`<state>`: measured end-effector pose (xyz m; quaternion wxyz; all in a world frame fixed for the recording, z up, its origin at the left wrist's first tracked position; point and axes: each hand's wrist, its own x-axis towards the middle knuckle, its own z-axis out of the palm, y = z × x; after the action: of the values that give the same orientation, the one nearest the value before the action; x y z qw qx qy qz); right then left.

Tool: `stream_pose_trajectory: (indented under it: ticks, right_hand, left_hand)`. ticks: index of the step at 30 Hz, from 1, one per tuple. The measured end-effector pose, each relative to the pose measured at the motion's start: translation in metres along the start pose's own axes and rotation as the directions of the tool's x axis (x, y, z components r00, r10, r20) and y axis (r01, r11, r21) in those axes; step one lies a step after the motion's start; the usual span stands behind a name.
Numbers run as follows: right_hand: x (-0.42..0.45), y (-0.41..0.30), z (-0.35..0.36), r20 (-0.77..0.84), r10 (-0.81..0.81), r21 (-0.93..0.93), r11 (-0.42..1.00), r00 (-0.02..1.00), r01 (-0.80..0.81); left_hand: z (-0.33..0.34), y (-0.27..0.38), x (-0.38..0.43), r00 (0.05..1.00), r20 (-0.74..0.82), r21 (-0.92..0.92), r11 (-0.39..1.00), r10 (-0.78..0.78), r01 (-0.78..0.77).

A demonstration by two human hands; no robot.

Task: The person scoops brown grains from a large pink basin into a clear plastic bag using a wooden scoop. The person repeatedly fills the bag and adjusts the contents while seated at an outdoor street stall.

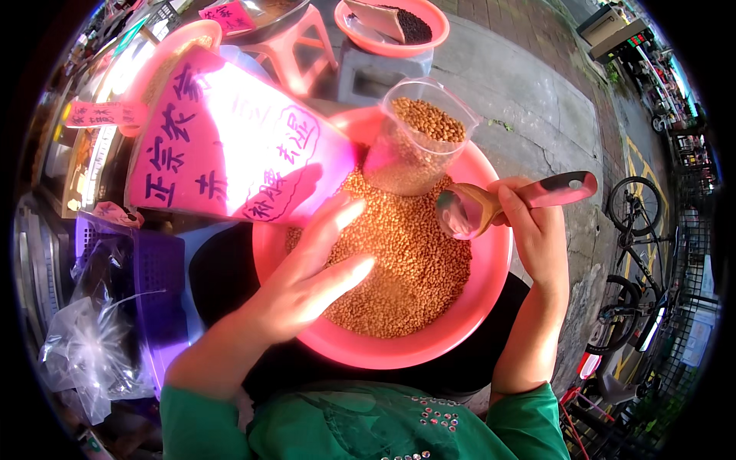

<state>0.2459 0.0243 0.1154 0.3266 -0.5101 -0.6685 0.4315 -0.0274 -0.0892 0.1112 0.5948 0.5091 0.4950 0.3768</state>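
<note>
A pink plastic basin (397,359) full of small golden-brown grains (397,287) lies before me, at my lap. My right hand (526,224) grips a scoop (486,213) near its neck, bowl over the basin's right side and handle end pointing right. Fingers apart, my left hand (310,276) hovers above the grains with nothing in it; whether its fingertips touch them I cannot tell. Toward the far side of the basin stands a clear plastic container (411,161), tilted slightly, with similar grains inside. A large pink handwritten sign (230,144) covers the basin's far left rim.
A purple plastic crate (161,287) and a clear plastic bag (92,345) are at my left. Beyond the basin, another pink basin (440,34) of dark grains rests on a grey block (382,69) beside a pink stool (299,52). A bicycle (632,247) stands at right.
</note>
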Motion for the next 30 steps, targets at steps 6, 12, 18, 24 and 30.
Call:
stream_pose_trajectory:
  ticks: [6, 12, 18, 24, 30]
  right_hand:
    - [0.000, 0.002, 0.002, -0.011, 0.046, -0.311, 0.949, 0.999, -0.047]
    - [-0.002, 0.001, 0.018, 0.184, -0.050, -0.474, 0.870, 0.982, 0.133]
    - [0.004, 0.012, 0.028, 0.335, 0.071, -0.307, 0.951, 0.939, 0.038]
    - [0.001, 0.003, 0.026, 0.380, 0.152, -0.196, 0.977, 0.912, -0.082]
    - [-0.009, -0.008, 0.016, 0.404, 0.031, -0.032, 0.999, 0.914, -0.020]
  left_hand:
    - [0.013, -0.012, -0.046, 0.921, -0.258, -0.521, 0.845, -0.293, 0.122]
    - [0.015, -0.047, -0.018, 0.838, -0.194, -0.759, 0.619, -0.511, 0.202]
    - [0.029, -0.051, 0.013, 0.811, -0.174, -0.816, 0.543, -0.559, 0.200]
    - [0.043, -0.052, 0.018, 0.904, -0.117, -0.840, 0.526, -0.412, 0.131]
    - [0.061, -0.039, 0.022, 0.947, -0.179, -0.832, 0.555, -0.267, -0.001]
